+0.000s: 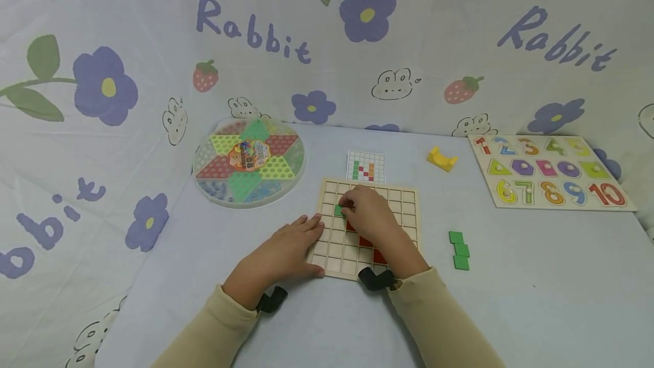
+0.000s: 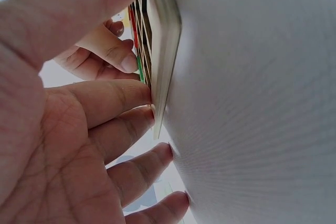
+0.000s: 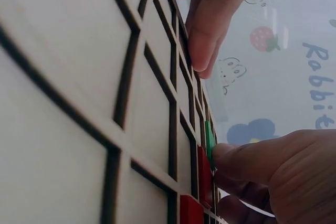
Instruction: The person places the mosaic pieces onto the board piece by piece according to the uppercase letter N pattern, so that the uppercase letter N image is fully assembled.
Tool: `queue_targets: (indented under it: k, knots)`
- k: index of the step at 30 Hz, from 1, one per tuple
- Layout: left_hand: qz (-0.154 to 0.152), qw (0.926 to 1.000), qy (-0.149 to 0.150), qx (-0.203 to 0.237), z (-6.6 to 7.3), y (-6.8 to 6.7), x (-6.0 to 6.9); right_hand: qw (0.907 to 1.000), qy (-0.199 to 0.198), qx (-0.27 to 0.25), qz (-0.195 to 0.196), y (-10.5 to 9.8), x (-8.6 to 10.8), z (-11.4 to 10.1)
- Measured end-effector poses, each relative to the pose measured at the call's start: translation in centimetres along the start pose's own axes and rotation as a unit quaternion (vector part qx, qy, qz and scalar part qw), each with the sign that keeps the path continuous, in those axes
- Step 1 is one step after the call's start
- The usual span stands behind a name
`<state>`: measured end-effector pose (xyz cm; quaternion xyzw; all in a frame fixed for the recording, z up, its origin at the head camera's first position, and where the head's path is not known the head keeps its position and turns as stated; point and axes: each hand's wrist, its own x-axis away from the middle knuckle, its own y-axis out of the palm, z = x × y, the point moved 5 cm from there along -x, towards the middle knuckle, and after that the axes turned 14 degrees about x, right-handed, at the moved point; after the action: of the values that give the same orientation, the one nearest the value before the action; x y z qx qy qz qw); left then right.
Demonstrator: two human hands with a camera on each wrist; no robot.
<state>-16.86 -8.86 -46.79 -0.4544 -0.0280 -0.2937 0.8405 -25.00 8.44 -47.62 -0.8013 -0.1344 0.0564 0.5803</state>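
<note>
Pinching a green tile [image 1: 338, 210] at the far left of the grid board [image 1: 409, 208], your right hand [image 1: 370, 212] works near a red tile [image 1: 350, 225]; your left hand [image 1: 291, 247], fingers extended, touches the board's edge. A stray fingertip could knock the red tile askew.

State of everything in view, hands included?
Left hand, touching wooden grid
Right hand, pinching green tile
Green tile, seating unclear
Wooden grid, partly filled
Red tiles, in grid cells
Loose green tiles, on table
Pattern card, printed side up
Number board, lying flat
Round game board, lying flat
Yellow piece, on table
</note>
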Motion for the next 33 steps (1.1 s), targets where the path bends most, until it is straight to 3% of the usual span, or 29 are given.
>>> queue_targets:
  k: [5, 9, 14, 18, 25, 33]
  knots:
    - [0.001, 1.0, 0.0, -0.002, -0.1, 0.1, -0.1, 0.9999, -0.007, 0.011, 0.007, -0.4, 0.2, 0.1]
    - [-0.003, 1.0, 0.001, 0.004, 0.0, 0.2, -0.1, 0.9998, 0.005, -0.017, 0.011, -2.3, 1.3, 1.6]
    - [-0.008, 0.9999, -0.008, 0.012, 0.1, 0.2, 0.0, 0.9986, 0.035, -0.025, 0.031, -5.6, 3.8, 5.9]
    - [-0.005, 0.9999, -0.01, 0.012, 0.0, 0.0, 0.2, 0.9974, 0.065, -0.005, 0.032, -6.9, 6.2, 10.6]
    - [-0.005, 0.9999, -0.006, 0.009, -0.1, 0.2, 0.1, 0.9934, 0.111, 0.008, -0.026, -6.2, 10.5, 18.1]
    - [-0.005, 1.0, -0.006, 0.003, -0.1, 0.2, -0.1, 0.9963, 0.085, -0.008, -0.01, -5.7, 12.2, 19.4]
